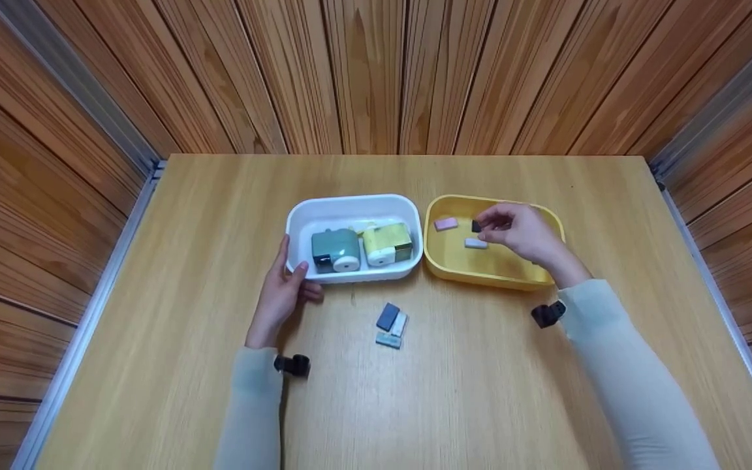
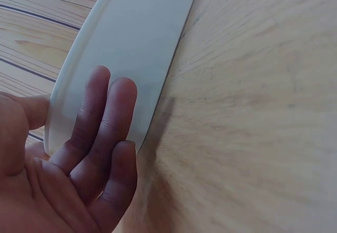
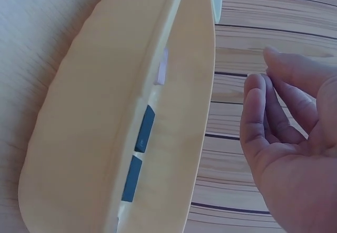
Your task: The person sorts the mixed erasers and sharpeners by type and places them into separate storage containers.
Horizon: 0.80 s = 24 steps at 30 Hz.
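Tabletop (image 1: 480, 398) is carrying everything: smooth wood grain, probably low grip, so a knock could slide stuff. Yellow bin (image 1: 480, 279) and white bin (image 1: 350, 207) are sitting just beside each other, both round-cornered, plastic-looking; shoving one could push the other. Left hand (image 1: 278, 300) is gripping white bin's near-left corner, thumb over rim, fingers against outer wall; lifting there could tip it. Right hand (image 1: 526, 232) is hovering over yellow bin, fingers curling, tips close together; can't tell if they're pinching anything. Main risk: fingertips nudging neighbouring blocks. Teal toy vehicle (image 1: 335, 248) and yellow toy vehicle (image 1: 386, 243) are lying in white bin, chunky, rounded, with white discs; could roll if it tilts. Pink block (image 1: 446, 224), lavender block (image 1: 476, 243) and two dark blocks (image 3: 145, 129) are lying in yellow bin. Navy block (image 1: 388, 316), pale block (image 1: 399, 324) and blue-grey block (image 1: 388, 341) are clustering on tabletop: flat-faced, small, could slip from a tip pinch.
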Available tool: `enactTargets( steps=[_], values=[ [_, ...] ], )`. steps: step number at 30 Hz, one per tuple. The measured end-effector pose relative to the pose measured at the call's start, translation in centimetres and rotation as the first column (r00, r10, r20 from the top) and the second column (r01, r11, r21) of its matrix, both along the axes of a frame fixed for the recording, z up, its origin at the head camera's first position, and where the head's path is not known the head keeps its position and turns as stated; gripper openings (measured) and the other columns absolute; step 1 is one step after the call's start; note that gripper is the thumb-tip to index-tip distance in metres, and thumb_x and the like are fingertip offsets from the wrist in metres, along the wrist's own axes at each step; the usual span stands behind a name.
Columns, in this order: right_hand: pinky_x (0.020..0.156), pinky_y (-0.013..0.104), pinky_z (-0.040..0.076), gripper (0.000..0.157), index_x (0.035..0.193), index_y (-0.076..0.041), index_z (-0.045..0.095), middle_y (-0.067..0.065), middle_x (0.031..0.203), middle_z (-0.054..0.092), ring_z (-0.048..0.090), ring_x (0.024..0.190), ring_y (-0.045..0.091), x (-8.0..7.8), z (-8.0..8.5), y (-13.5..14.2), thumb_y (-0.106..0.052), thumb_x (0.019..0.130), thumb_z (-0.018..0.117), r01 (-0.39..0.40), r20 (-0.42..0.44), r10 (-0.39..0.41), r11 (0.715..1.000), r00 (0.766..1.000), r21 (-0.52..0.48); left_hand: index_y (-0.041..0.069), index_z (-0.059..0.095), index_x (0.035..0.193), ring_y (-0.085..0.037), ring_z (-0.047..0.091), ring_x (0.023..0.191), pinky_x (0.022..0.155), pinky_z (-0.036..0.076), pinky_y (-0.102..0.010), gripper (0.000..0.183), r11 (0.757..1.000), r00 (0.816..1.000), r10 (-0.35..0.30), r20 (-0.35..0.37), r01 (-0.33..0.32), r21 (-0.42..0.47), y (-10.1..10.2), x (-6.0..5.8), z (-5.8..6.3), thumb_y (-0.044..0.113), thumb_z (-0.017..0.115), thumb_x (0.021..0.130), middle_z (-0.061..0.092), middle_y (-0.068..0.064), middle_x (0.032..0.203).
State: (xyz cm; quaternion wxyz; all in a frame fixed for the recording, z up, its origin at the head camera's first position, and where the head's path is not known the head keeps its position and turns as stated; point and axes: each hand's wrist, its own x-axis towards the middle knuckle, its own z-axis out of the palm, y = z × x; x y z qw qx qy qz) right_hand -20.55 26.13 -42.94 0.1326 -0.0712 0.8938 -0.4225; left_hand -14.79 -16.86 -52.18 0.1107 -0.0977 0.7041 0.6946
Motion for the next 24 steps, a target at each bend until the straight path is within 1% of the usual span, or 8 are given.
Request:
enactTargets(
  steps=[5,10,14,17,21,24],
  values=[
    [0.079,0.027,0.052,0.032,0.119,0.000,0.067,0.012,0.110,0.066,0.060,0.096,0.025,0.3,-0.1,-0.5,-0.013,0.091,0.074,-0.038,-0.044,0.037,0.999,0.998,-0.022,0.045,0.010,0.158,-0.035,0.071,0.084,0.081,0.059,-0.042,0.067,1.000,1.000,-0.002,0.005,0.002,0.006,0.0,0.0,0.1,0.030,0.049,0.106,0.067,-0.022,0.090],
    [0.076,0.024,0.052,0.027,0.113,-0.002,0.070,0.011,0.102,0.069,0.062,0.092,0.023,0.9,-0.3,-1.1,-0.010,0.088,0.077,-0.077,-0.118,0.071,0.996,0.990,-0.045,0.044,0.011,0.158,-0.034,0.072,0.082,0.081,0.059,-0.042,0.068,1.000,1.000,0.002,-0.001,-0.002,0.010,0.1,-0.1,0.2,0.027,0.051,0.105,0.067,-0.022,0.088],
    [0.080,0.027,0.053,0.025,0.111,-0.004,0.071,0.009,0.101,0.069,0.063,0.092,0.021,1.5,-0.3,-1.7,-0.010,0.088,0.077,-0.104,-0.143,0.096,0.993,0.985,-0.051,0.043,0.011,0.159,-0.033,0.072,0.081,0.081,0.059,-0.041,0.068,1.000,1.000,0.003,0.004,-0.003,0.003,0.1,-0.2,0.1,0.027,0.050,0.105,0.068,-0.022,0.086],
    [0.083,0.030,0.054,0.025,0.112,-0.006,0.071,0.010,0.104,0.069,0.063,0.094,0.021,2.1,-0.4,-2.3,-0.010,0.088,0.077,-0.127,-0.143,0.118,0.991,0.983,-0.053,0.042,0.011,0.159,-0.033,0.072,0.081,0.080,0.059,-0.040,0.068,1.000,1.000,0.009,0.012,-0.009,0.000,0.2,-0.2,0.1,0.026,0.050,0.106,0.067,-0.021,0.086],
    [0.084,0.034,0.054,0.024,0.110,-0.008,0.072,0.012,0.105,0.068,0.063,0.094,0.020,2.9,-0.7,-3.2,-0.008,0.087,0.077,-0.157,-0.160,0.146,0.986,0.976,-0.055,0.044,0.010,0.159,-0.034,0.072,0.082,0.081,0.059,-0.040,0.067,1.000,1.000,0.011,0.020,-0.011,-0.011,0.2,-0.1,0.1,0.027,0.049,0.106,0.067,-0.022,0.087],
    [0.086,0.038,0.054,0.023,0.110,-0.010,0.072,0.011,0.105,0.068,0.062,0.094,0.020,3.5,-0.8,-3.9,-0.009,0.087,0.077,-0.181,-0.159,0.169,0.981,0.973,-0.064,0.044,0.010,0.158,-0.034,0.072,0.083,0.081,0.059,-0.039,0.067,1.000,1.000,0.008,0.022,-0.007,-0.021,0.2,-0.1,0.1,0.028,0.049,0.106,0.067,-0.022,0.088]
  ],
)
